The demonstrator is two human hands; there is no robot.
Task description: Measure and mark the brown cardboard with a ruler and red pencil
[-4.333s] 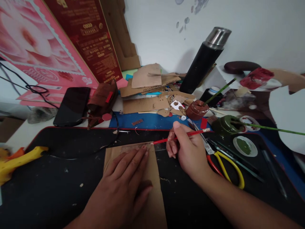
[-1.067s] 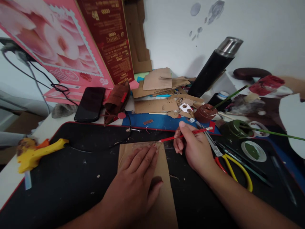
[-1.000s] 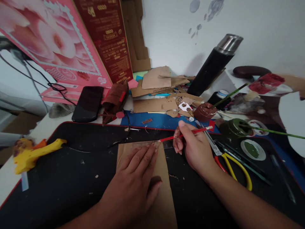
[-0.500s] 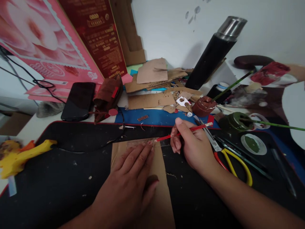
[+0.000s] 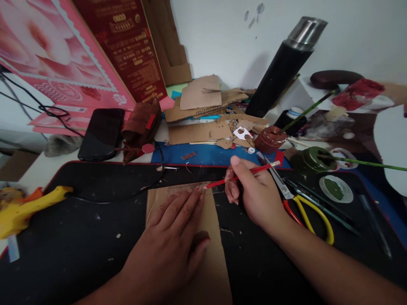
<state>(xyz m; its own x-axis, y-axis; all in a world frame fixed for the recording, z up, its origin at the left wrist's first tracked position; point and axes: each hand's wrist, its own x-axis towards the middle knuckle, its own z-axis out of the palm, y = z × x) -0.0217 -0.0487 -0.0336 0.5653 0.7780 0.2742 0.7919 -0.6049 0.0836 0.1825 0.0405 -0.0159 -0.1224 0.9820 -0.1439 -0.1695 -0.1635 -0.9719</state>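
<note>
We see the left hand (image 5: 173, 231) laid flat over the cardboard (image 5: 214, 250), its fingers stretched out and nearly together, the thumb apart, gripping nothing; the cardboard lies beneath those fingers, its far edge just beyond their tips, and a clear strip (image 5: 209, 190) shows there too. In the right hand (image 5: 256, 190) we have a red pencil (image 5: 216, 183) — pinched between thumb and curled fingers, its point just beside the left fingertips; whether it touches the cardboard — we cannot tell.
</note>
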